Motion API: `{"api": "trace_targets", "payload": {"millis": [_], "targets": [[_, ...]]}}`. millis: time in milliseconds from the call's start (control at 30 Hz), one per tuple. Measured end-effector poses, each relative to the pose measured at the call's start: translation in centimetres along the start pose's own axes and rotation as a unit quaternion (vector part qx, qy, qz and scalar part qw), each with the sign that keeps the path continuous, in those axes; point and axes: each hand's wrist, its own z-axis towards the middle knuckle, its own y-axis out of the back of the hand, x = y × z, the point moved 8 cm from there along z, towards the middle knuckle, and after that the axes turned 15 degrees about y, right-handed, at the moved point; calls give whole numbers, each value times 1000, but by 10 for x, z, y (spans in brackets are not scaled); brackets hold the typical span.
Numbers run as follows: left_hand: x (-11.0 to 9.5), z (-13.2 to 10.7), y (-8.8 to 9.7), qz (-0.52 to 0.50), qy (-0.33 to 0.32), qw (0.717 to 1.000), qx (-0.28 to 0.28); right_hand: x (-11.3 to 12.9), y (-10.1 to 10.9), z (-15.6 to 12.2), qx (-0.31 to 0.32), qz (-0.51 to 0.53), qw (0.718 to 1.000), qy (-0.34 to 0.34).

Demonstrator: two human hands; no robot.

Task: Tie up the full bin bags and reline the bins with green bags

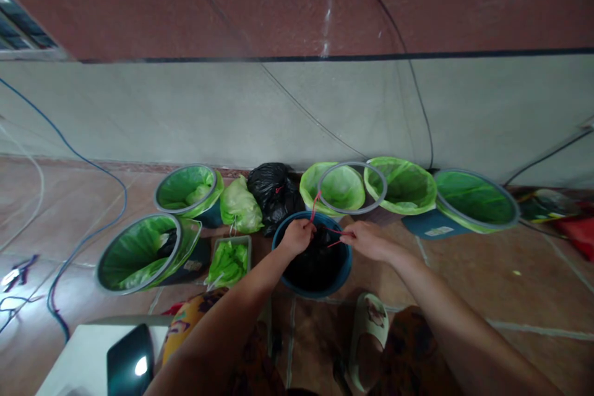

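Between my feet and the wall stands a blue bin (343, 275) with a black garbage bag (313, 263) inside it. Over its rim, my left hand (298, 236) is closed on a red drawstring (316, 204) at the bag's top. My right hand (366, 239) pinches another stretch of the same red string at the bin's right side. The string runs between both hands above the bag. A loose grey ring (386, 189) lies just behind, across a green-lined bin (309, 189).
Green-lined bins (399, 185) stand along the wall, several to either side. A tied black bag (271, 189) and a pale green bag (241, 207) sit left of centre, near a tray (249, 253) of green bags. A phone (130, 359) lies on a white surface. Cables (88, 164) cross the floor.
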Motion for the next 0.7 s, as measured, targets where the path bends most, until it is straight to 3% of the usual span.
{"api": "trace_targets", "payload": {"millis": [233,400,500,600,700], "targets": [[1,2,-2,26,-18,999,-10,-4,-3,-5,22,-59,998,-26],[-4,-1,-4,52,-37,998,-19,35,3,2,17,123,988,94],[-16,-9,-10,97,-95,991,-10,51,6,6,3,198,971,132],[-25,-20,-24,129,-161,977,45,53,6,11,-21,129,980,147],[-26,-28,-36,162,-189,964,95,54,7,14,-42,61,982,175]]}}
